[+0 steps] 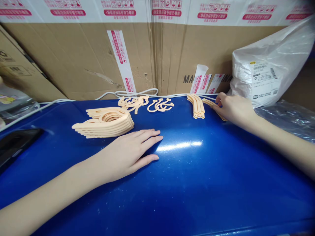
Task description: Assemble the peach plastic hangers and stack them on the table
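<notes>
a nudge could topple the stacked hanger pieces (pixel 105 124) left of the left hand (pixel 130 152), which lies flat and empty on the counter (pixel 197 183). beside the bundle (pixel 196 105), the right hand (pixel 233 108) curls over a loose strip (pixel 208 102), its grip unclear; a slip could scatter both.

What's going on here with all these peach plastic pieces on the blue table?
A person is working bare-handed at a glossy blue table. The left hand lies flat and open on the table, beside a stack of hanger-shaped pieces. The right hand reaches to the far edge with its fingers on a curved strip, next to a bundle of similar strips; whether it grips the strip isn't clear. Hook-shaped pieces lie loose between the piles. Cardboard boxes stand behind.
</notes>
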Available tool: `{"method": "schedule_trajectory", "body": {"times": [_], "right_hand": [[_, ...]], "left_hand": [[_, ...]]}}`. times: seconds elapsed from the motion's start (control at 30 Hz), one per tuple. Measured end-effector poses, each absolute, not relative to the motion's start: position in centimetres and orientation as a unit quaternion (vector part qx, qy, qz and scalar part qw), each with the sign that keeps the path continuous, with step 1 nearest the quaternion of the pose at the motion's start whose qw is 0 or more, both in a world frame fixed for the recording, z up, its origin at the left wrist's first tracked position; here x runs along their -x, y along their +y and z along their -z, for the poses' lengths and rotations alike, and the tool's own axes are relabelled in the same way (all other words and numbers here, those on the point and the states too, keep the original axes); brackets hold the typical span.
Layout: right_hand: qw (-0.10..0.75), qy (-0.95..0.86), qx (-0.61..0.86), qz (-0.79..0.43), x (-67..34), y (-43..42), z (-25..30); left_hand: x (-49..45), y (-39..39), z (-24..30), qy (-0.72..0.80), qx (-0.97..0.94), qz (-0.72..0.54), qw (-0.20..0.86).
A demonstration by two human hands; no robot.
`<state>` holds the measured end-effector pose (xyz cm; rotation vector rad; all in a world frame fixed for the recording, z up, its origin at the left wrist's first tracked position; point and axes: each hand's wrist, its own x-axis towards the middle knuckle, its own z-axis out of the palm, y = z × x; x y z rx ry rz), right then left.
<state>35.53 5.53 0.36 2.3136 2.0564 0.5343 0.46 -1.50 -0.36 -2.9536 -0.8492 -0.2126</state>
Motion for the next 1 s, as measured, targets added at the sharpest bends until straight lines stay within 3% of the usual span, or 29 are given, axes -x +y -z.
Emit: {"method": "schedule_trajectory", "body": {"times": [0.3, 0.4, 0.5, 0.73, 1.0], "right_hand": [[-0.079, 0.648, -0.737, -0.176, -36.0, 5.2, -2.2], [-0.204, 0.675, -0.689, -0.168, -34.8, 3.9, -3.4], [-0.265, 0.731, -0.611, -0.148, -32.8, 2.0, -3.4], [-0.205, 0.9, -0.383, -0.039, -28.8, -2.6, -1.0], [-0.186, 0.931, -0.31, -0.056, -27.2, -4.6, -0.5]], "left_hand": [[-0.3, -1.4, 0.5, -0.277, 0.957, 0.08, 0.011], [-0.4, -1.5, 0.3, -0.283, 0.956, 0.076, 0.001], [-0.5, -1.6, 0.2, -0.289, 0.954, 0.075, -0.009], [-0.5, -1.4, 0.3, -0.305, 0.95, 0.067, -0.033], [-0.6, -1.6, 0.2, -0.315, 0.942, 0.097, -0.068]]}}
